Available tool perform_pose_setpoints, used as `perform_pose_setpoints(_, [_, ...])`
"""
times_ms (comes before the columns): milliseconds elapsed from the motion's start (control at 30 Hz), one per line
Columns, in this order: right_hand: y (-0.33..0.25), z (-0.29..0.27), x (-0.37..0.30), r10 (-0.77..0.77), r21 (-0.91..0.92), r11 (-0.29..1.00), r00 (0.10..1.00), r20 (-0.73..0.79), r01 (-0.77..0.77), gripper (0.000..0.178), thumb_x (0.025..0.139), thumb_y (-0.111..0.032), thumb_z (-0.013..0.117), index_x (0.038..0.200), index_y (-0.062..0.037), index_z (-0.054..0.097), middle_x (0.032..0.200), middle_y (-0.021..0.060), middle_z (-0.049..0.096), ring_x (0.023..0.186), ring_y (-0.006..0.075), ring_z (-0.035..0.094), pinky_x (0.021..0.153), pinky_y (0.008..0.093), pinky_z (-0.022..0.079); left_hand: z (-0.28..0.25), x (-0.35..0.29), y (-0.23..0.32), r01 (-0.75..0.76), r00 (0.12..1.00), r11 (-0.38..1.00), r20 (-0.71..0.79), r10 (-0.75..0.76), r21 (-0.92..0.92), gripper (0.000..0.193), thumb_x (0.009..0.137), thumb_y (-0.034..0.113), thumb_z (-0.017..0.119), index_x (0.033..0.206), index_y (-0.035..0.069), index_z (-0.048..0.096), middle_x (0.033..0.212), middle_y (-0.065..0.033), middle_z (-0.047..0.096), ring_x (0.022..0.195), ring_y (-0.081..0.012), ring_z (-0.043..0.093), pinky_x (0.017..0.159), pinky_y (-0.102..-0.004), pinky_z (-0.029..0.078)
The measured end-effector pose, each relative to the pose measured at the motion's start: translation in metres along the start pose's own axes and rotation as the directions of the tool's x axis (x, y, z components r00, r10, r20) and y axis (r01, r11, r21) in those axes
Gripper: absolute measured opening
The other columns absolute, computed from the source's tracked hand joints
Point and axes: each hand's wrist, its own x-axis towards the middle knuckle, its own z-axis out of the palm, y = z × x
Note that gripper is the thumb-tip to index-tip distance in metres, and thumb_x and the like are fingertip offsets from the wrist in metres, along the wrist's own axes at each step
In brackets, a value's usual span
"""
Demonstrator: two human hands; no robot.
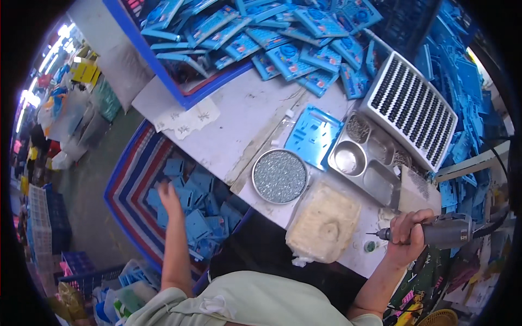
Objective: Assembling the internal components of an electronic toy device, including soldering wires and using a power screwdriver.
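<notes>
My left hand [167,193] reaches down into a blue crate [120,187] lined with red, white and blue striped cloth. It is over several light-blue plastic casings [197,224]; its fingers are blurred, so whether they grip one cannot be made out. At the right of the table my right hand [409,233] is wrapped round a dark electric screwdriver [447,230], whose thin bit points left. Between my arms lies a pale block in clear plastic [324,221]. Beyond it, a blue plastic panel [312,136] rests flat beside a round tin of small metal pieces [280,175].
A metal tray with compartments [379,179] holds small hardware. Next to it stands a white tray with rows of black pieces [413,108]. Blue packaged items [288,57] are heaped at the back, beside a blue bin [186,100]. Blue parts [470,103] pile up on the far right.
</notes>
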Motion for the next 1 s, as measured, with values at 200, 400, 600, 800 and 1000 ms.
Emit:
perform_pose_setpoints(200, [0.006,0.006,0.017,0.067,0.005,0.998,0.996,-0.058,-0.067,0.044,0.091,-0.027,0.076,0.116,-0.0022,0.051,0.068,0.0006,0.048,0.056,0.0107,0.046,0.052,0.0266,0.037,0.304,-0.023,0.325,0.121,0.457,0.953,0.868,0.196,-0.279,0.043,0.101,0.035,0.066,0.133,0.006,0.062,0.125,-0.0094,0.065,0.101,-0.0187,0.065,0.077,-0.0308,0.052])
perform_pose_setpoints(400, [-0.003,0.015,0.033,0.078,-0.085,0.992,0.988,-0.135,-0.089,0.068,0.086,-0.025,0.081,0.138,0.0022,0.047,0.082,0.0062,0.059,0.071,0.0142,0.055,0.065,0.0288,0.045,0.561,0.023,0.375,0.242,0.599,0.965,0.798,-0.069,-0.099,0.035,0.092,0.032,0.078,0.105,0.001,0.066,0.091,-0.0108,0.067,0.08,-0.0198,0.068,0.05,-0.0298,0.047])
perform_pose_setpoints(600, [-0.003,-0.006,0.022,-0.663,-0.874,0.442,0.73,-0.167,0.201,0.077,0.088,-0.015,0.075,0.152,0.0031,0.036,0.141,0.0207,0.051,0.131,0.0315,0.052,0.112,0.048,0.04,0.546,-0.048,0.396,-0.541,0.596,0.791,0.533,0.6,-0.285,0.024,0.088,0.027,0.076,0.092,0.004,0.068,0.077,-0.0156,0.07,0.072,-0.0315,0.069,0.059,-0.0411,0.052])
perform_pose_setpoints(800, [0.036,0.004,0.03,0.16,0.019,0.987,0.969,-0.19,-0.159,0.063,0.105,-0.031,0.055,0.153,0.0043,0.034,0.145,0.0209,0.051,0.131,0.031,0.054,0.109,0.0467,0.046,0.324,-0.177,0.372,-0.86,-0.217,0.067,0.483,0.848,-0.505,0.021,0.082,0.014,0.073,0.097,0.007,0.059,0.089,-0.0164,0.062,0.081,-0.038,0.065,0.066,-0.0436,0.053])
perform_pose_setpoints(1000, [0.072,0.005,-0.005,0.587,0.298,0.744,0.798,0.136,-0.598,0.059,0.108,-0.044,0.052,0.143,0.0037,0.049,0.14,0.0153,0.059,0.124,0.0228,0.061,0.104,0.0411,0.052,0.162,-0.225,0.305,-0.777,-0.496,0.09,0.694,0.522,-0.623,0.014,0.08,0.012,0.065,0.092,0.011,0.057,0.082,-0.0054,0.054,0.07,-0.024,0.065,0.055,-0.0389,0.051])
